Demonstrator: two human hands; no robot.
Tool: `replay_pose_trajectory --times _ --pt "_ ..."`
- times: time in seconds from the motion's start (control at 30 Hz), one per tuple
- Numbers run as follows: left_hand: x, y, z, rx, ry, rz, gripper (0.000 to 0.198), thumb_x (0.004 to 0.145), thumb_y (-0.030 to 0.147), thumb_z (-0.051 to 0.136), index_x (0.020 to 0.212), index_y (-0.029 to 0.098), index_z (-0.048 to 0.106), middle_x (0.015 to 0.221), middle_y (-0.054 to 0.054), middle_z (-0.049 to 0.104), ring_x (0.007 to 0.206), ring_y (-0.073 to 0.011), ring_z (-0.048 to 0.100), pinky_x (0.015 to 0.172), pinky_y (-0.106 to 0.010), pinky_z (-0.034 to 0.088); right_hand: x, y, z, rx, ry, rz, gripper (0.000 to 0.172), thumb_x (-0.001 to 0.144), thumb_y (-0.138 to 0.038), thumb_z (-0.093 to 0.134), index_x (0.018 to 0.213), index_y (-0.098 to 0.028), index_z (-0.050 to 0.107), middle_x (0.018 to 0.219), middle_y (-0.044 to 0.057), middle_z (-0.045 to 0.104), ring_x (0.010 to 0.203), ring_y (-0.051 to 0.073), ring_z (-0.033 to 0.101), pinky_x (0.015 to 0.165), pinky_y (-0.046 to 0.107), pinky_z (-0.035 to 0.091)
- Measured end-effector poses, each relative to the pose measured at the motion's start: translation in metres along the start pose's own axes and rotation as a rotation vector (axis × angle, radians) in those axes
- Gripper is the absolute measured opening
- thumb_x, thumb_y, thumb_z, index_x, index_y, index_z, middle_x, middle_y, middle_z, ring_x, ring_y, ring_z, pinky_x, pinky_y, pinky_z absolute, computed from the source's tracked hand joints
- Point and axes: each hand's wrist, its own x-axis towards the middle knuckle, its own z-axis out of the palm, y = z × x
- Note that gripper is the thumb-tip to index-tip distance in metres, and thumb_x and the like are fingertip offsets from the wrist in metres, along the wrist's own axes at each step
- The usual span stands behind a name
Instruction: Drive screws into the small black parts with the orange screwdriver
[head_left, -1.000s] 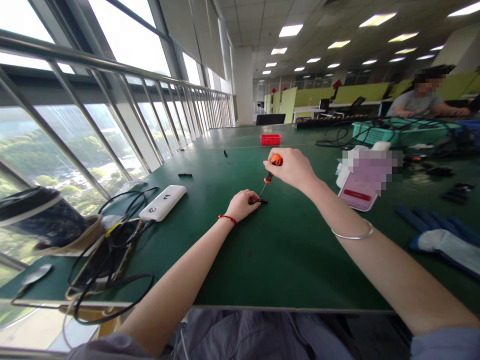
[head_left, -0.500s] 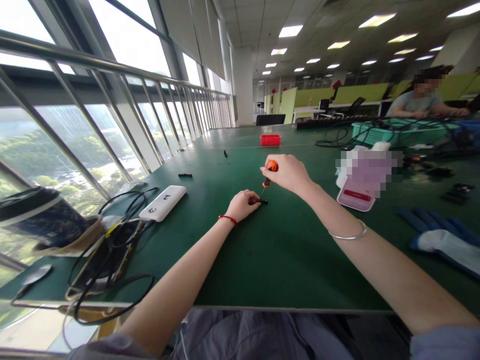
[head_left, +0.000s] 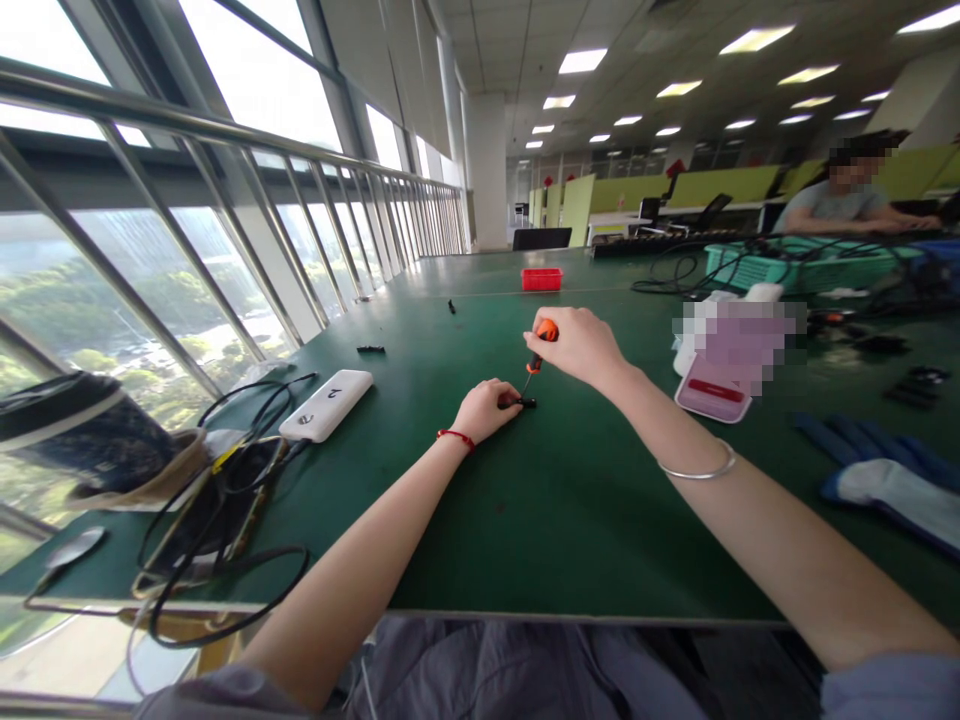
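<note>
My left hand (head_left: 489, 408) is closed on a small black bar-shaped part (head_left: 529, 403), pinning it against the green table (head_left: 570, 520). Most of that part is covered by the fingers; only its right end shows. Above it, my right hand (head_left: 581, 342) grips the orange and black handle of a screwdriver (head_left: 534, 365). The shaft slants down and its tip meets the black part, though the exact contact spot is too small to make out.
Left of my hands lie a white power bank (head_left: 327, 405), a phone (head_left: 217, 515) tangled in black cables, and a dark cup (head_left: 82, 435). A red tray (head_left: 541, 279) stands ahead. To the right are a pink-purple case (head_left: 716, 385), blue-white gloves (head_left: 892, 485), a green basket (head_left: 795, 268) and a seated person.
Both hands keep nearly the same pose, with the screwdriver on the black part. The whole view has shifted only very slightly.
</note>
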Motion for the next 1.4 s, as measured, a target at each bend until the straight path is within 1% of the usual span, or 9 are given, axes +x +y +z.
replay_pose_trajectory --times 0.17,0.37,0.57,0.67,0.77,0.93,1.1,1.23,1.4 --pt "0.000 -0.001 0.002 -0.054 0.002 -0.037 0.014 0.071 0.024 0.060 0.082 0.017 0.066 0.080 -0.002 0.062 0.074 -0.0150 0.057 0.070 -0.026 0.047 0.005 -0.001 -0.003 -0.018 -0.035 0.014 0.035 0.086 -0.048 0.038 0.072 -0.023 0.058 0.071 0.004 0.064 0.067 0.019 0.057 0.055 0.026 0.032" --pt "0.008 -0.007 -0.002 -0.225 -0.077 -0.091 0.018 0.069 0.030 0.064 0.080 0.015 0.066 0.074 -0.001 0.063 0.068 -0.0129 0.056 0.064 -0.024 0.045 0.017 -0.005 -0.009 -0.006 -0.088 0.038 0.023 0.077 -0.037 0.051 0.095 -0.024 0.056 0.083 0.004 0.067 0.069 0.020 0.057 0.056 0.027 0.034" --pt "0.021 -0.018 -0.010 -0.274 -0.229 -0.040 0.023 0.066 0.035 0.067 0.075 0.015 0.067 0.059 0.002 0.056 0.055 -0.0097 0.047 0.052 -0.021 0.036 0.020 -0.013 -0.008 -0.054 -0.116 0.025 0.037 0.086 -0.049 0.036 0.076 -0.022 0.060 0.079 0.007 0.066 0.075 0.022 0.060 0.060 0.029 0.036" --pt "0.019 -0.019 -0.009 -0.244 -0.188 -0.039 0.025 0.067 0.038 0.066 0.079 0.016 0.068 0.063 0.002 0.058 0.057 -0.0099 0.048 0.053 -0.021 0.035 0.018 -0.012 -0.008 -0.056 -0.093 -0.001 0.023 0.082 -0.040 0.045 0.087 -0.024 0.060 0.080 0.005 0.066 0.073 0.021 0.059 0.060 0.028 0.035" --pt "0.014 -0.018 -0.008 -0.214 -0.158 -0.047 0.025 0.068 0.038 0.065 0.081 0.017 0.068 0.067 0.001 0.060 0.060 -0.0105 0.050 0.055 -0.021 0.037 0.017 -0.009 -0.009 -0.020 -0.123 -0.008 0.028 0.076 -0.040 0.051 0.100 -0.025 0.056 0.081 0.003 0.066 0.069 0.020 0.057 0.058 0.027 0.035" --pt "0.012 -0.015 -0.009 -0.202 -0.152 -0.052 0.024 0.069 0.037 0.065 0.081 0.017 0.068 0.069 0.000 0.061 0.062 -0.0115 0.051 0.057 -0.022 0.039 0.015 -0.009 -0.009 0.009 -0.146 -0.018 0.029 0.083 -0.045 0.040 0.078 -0.024 0.060 0.076 0.003 0.066 0.070 0.019 0.057 0.058 0.027 0.033" --pt "0.012 -0.012 -0.011 -0.201 -0.144 -0.065 0.024 0.068 0.037 0.065 0.081 0.017 0.069 0.070 0.000 0.062 0.062 -0.0120 0.052 0.058 -0.023 0.040 0.015 -0.010 -0.006 0.028 -0.111 -0.032 0.025 0.072 -0.041 0.056 0.091 -0.026 0.059 0.077 0.000 0.065 0.068 0.018 0.056 0.056 0.026 0.033" --pt "0.012 -0.012 -0.011 -0.197 -0.148 -0.062 0.024 0.068 0.036 0.065 0.081 0.017 0.068 0.070 0.000 0.062 0.062 -0.0119 0.052 0.058 -0.023 0.040 0.017 -0.008 -0.003 0.094 -0.147 -0.005 0.031 0.078 -0.050 0.047 0.073 -0.023 0.061 0.074 0.002 0.065 0.069 0.018 0.057 0.056 0.026 0.033" --pt "0.012 -0.013 -0.010 -0.199 -0.150 -0.053 0.024 0.069 0.037 0.064 0.081 0.017 0.068 0.070 0.000 0.062 0.062 -0.0116 0.051 0.057 -0.023 0.039 0.017 -0.008 -0.001 0.122 -0.087 0.004 0.027 0.069 -0.038 0.057 0.093 -0.026 0.057 0.079 -0.001 0.065 0.067 0.017 0.056 0.054 0.025 0.032"
